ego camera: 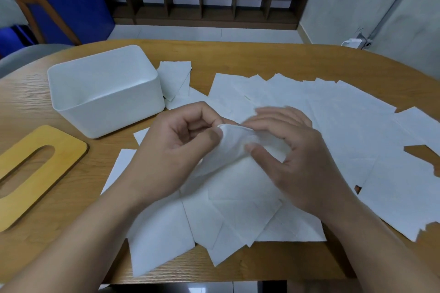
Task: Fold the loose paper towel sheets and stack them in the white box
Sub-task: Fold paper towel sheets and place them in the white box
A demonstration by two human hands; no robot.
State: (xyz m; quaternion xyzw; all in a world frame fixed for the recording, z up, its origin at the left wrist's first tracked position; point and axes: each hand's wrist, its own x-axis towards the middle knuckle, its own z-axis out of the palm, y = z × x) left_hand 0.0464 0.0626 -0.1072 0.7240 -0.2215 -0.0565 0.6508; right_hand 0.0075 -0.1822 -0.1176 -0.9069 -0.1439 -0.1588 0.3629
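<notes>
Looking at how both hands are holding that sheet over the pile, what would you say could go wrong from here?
The sheet pinched between the left hand and right hand looks thin and bunched, so it may crease unevenly or tear. The loose sheets beneath overlap at odd angles, so a forearm could drag them off the table edge. The white box sits far left, so reaching across may scatter them.

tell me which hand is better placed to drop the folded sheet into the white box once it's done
Probably the left hand. It already pinches the sheet and lies nearer the white box, which stands open on the table's left. The right hand would have to cross over.
</notes>
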